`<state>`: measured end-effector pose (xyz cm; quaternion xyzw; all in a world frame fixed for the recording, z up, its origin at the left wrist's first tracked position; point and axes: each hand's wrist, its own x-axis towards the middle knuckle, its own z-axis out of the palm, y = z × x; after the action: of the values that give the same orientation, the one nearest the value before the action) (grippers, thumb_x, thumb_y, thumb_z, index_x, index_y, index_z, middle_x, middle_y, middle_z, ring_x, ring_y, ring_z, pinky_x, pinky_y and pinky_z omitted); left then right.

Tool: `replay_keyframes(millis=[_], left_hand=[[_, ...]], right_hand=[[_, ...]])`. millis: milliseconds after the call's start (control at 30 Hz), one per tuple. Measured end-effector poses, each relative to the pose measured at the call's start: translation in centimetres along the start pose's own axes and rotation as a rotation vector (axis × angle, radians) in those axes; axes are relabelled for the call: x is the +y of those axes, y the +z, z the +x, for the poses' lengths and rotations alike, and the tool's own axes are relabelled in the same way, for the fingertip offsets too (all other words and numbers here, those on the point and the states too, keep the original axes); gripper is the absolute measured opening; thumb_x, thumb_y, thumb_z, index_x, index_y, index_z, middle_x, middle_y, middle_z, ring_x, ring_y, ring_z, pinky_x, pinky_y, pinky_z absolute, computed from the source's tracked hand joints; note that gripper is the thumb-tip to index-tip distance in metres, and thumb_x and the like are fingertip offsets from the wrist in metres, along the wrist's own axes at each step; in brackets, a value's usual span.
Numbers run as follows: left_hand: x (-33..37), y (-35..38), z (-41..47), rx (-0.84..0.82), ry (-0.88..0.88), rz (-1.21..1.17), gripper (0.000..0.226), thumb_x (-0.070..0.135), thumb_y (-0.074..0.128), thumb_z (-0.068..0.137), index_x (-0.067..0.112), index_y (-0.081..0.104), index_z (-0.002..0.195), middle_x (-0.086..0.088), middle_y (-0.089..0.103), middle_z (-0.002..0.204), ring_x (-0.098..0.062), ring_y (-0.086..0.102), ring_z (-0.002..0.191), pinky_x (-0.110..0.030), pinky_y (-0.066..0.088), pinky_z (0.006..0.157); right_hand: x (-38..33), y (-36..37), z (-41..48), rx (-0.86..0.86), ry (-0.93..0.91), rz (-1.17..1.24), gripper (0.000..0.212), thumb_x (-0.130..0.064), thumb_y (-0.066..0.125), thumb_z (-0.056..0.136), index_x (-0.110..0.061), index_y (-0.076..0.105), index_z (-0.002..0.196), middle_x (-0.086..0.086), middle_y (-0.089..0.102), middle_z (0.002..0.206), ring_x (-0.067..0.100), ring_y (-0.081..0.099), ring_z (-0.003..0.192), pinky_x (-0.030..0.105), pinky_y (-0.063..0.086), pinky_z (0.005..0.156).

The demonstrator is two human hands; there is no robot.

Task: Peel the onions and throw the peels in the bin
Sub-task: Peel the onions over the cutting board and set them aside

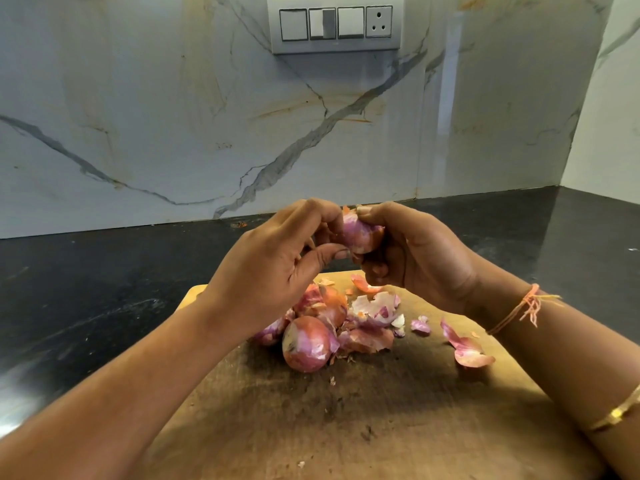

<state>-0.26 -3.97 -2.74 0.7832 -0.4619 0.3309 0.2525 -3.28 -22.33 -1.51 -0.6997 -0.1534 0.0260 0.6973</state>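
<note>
Closest to me, under both forearms, is the wooden cutting board (381, 427), dark and stained across its middle. Above its far end, my hands meet around one onion (362, 237), held up off the board. My right hand (415, 258) is wrapped round it from the right, with the thumb lying over its top and the fingers curled beneath. My left hand (273, 268) closes on it from the other side: the thumb tip presses its lower left and the curled fingers bear on its upper left. Whether those fingers have hold of a flap of skin or only the bulb, I cannot tell. The onion shows pale purple, with a patch of orange skin on the side toward my right palm.

Below my left hand, a second onion (306, 344) sits on the board in its reddish skin, and more onions (329, 304) are partly hidden behind it and under my left wrist. Below my right hand lies a heap of peels (375, 308), touching those onions. One loose peel (467, 349) lies apart, under my right wrist.

An orange thread (517, 308) is tied round my right wrist, and a gold bangle (620, 414) sits further up the forearm. Left of my left hand runs the black counter (104, 289), and beyond both hands stands the marble wall (173, 116) with a switch panel (336, 24).
</note>
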Motion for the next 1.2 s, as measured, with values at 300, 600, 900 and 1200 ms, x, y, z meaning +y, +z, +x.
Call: replay_keyframes(millis=[300,600,900,1200], left_hand=[[0.52,-0.26,0.2,0.05,-0.012,-0.047,0.028,0.04,0.051,0.088,0.025,0.042,0.11,0.019,0.05,0.084,-0.008,0.054,0.07,-0.018,0.047,0.057],[0.25,-0.07,0.21,0.034,0.003,-0.036,0.016,0.038,0.051,0.089,0.026,0.047,0.098,0.022,0.048,0.087,-0.005,0.053,0.076,-0.013,0.045,0.061],[0.68,0.06,0.16,0.075,-0.174,-0.239,0.024,0.043,0.05,0.084,0.028,0.038,0.097,0.016,0.054,0.086,-0.011,0.054,0.065,-0.023,0.045,0.05],[0.51,0.06,0.11,0.117,-0.179,-0.208,0.017,0.018,0.051,0.084,0.021,0.039,0.097,0.004,0.048,0.08,-0.008,0.046,0.061,-0.017,0.038,0.05]], right_hand=[[-0.09,-0.03,-0.02,-0.02,0.018,0.009,0.028,-0.035,0.041,0.093,-0.011,0.055,0.096,0.005,0.05,0.068,0.011,0.037,0.055,0.023,0.033,0.055],[0.11,-0.32,0.2,-0.029,-0.017,0.011,0.028,-0.034,0.044,0.094,-0.009,0.056,0.1,0.004,0.053,0.07,0.011,0.04,0.057,0.023,0.035,0.055],[0.34,-0.27,0.75,-0.044,-0.105,0.03,0.033,-0.021,0.055,0.074,-0.013,0.054,0.106,0.012,0.058,0.096,0.019,0.05,0.068,0.024,0.044,0.053],[0.44,-0.13,0.67,-0.05,-0.119,-0.014,0.033,-0.022,0.054,0.073,-0.013,0.056,0.104,0.015,0.055,0.1,0.023,0.047,0.071,0.022,0.044,0.052]])
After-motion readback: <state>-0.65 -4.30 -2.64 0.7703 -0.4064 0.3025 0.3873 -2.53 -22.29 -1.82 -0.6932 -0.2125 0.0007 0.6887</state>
